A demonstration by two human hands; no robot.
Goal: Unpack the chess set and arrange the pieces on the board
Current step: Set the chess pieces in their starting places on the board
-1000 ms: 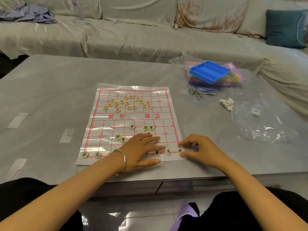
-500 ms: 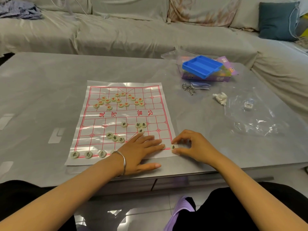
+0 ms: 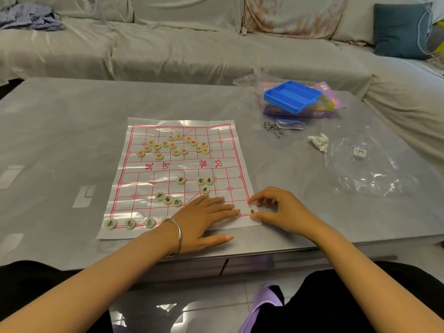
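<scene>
Now pinching the chariot piece (image 3: 252,211) in right hand (image 3: 287,212) fingers by the near edge of the tabletop (image 3: 72,140), pressing the left hand (image 3: 199,224) flat just beside it.

Table (image 3: 60,152) lies bare left of the board (image 3: 141,181), whose river band between red pieces (image 3: 157,146) and black pieces (image 3: 167,200) is passable; the left hand (image 3: 204,219) blocks the near row's middle, the right hand (image 3: 281,210) pinches the corner piece (image 3: 251,211), and tray (image 3: 292,96), rings (image 3: 272,128), tissue (image 3: 318,141), bag (image 3: 374,174) crowd the right.

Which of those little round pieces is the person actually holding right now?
The black-marked piece at the near right corner of the board: the right hand pinches it. No other visible piece is pinched.
</scene>
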